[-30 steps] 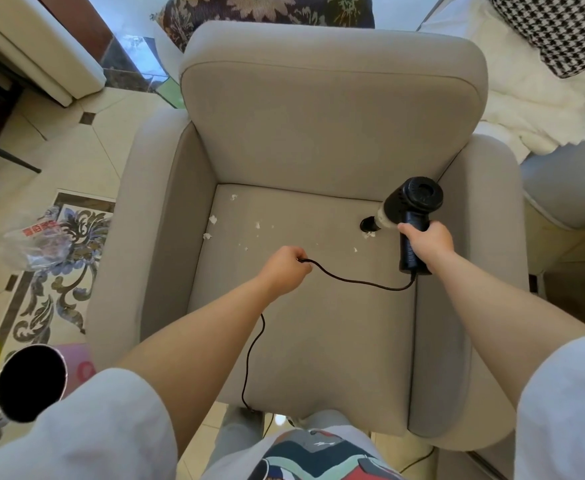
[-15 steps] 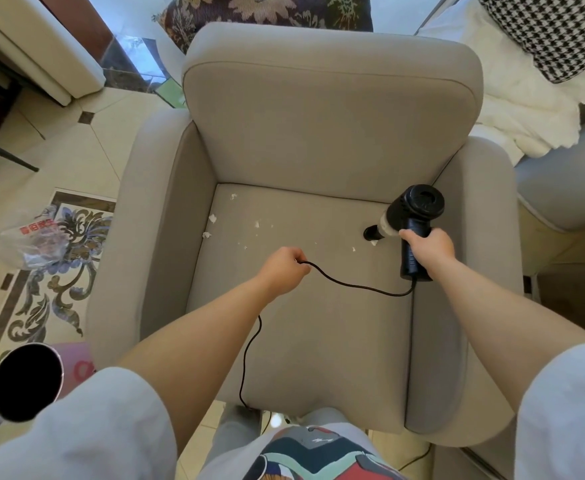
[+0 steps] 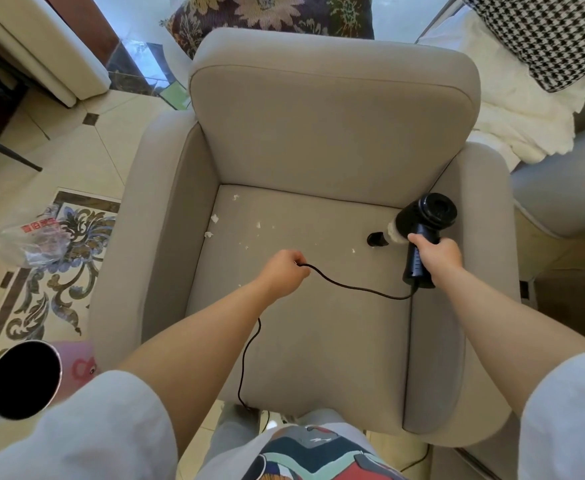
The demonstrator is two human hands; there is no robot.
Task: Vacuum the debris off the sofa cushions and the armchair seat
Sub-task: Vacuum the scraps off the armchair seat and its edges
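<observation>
A beige armchair (image 3: pixel 332 133) fills the middle of the head view. White crumbs of debris (image 3: pixel 215 218) lie scattered over the back left part of its seat (image 3: pixel 319 341), with one speck (image 3: pixel 353 251) near the nozzle. My right hand (image 3: pixel 436 258) grips the handle of a black handheld vacuum (image 3: pixel 426 216), whose nozzle (image 3: pixel 376 239) touches the seat at the back right. My left hand (image 3: pixel 284 271) is closed on the vacuum's black cord (image 3: pixel 353 289), which hangs down over the seat's front edge.
A sofa with a white blanket (image 3: pixel 513 109) and a houndstooth cushion (image 3: pixel 547 32) stands to the right. A floral cushion (image 3: pixel 270 12) lies behind the armchair. On the tiled floor at left are a plastic bag (image 3: pixel 31 240), a patterned rug (image 3: pixel 62 271) and a dark round bin (image 3: pixel 24 379).
The vacuum nozzle has slid a little toward me and left across the seat's back right. My left hand keeps its hold on the cord.
</observation>
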